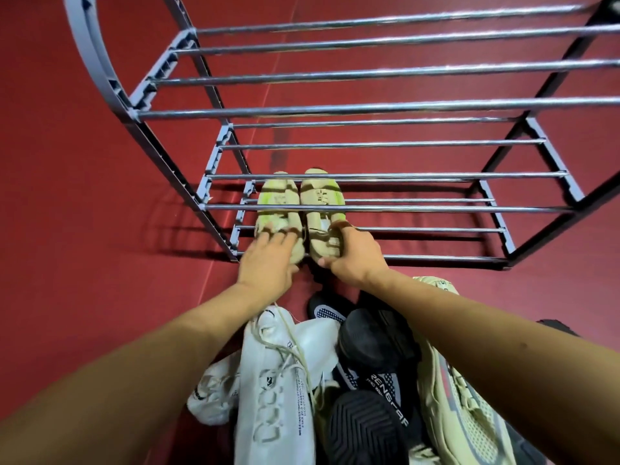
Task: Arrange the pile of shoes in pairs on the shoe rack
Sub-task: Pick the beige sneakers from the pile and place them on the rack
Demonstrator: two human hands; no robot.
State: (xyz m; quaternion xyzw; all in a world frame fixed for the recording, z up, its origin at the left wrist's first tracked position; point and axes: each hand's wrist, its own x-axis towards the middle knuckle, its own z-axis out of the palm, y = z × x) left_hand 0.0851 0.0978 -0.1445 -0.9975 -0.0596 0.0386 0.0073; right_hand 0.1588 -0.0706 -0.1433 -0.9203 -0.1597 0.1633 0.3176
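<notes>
**First pair set on the lowest shelf**

On the shoe rack's (369, 109) bottom rails, toward its left end, two beige shoes (302, 209) lie side by side, toes inward, so they read as a pair. The left hand (268, 260) rests flat and open on one heel; the right hand (352, 255) has its grip closed around the other. The pile (335, 380) waits in front of the rack

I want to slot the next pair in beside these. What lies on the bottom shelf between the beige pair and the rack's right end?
Nothing: in the head view, right of the beige pair, the bottom shelf shows only bare rails over red floor.
</notes>
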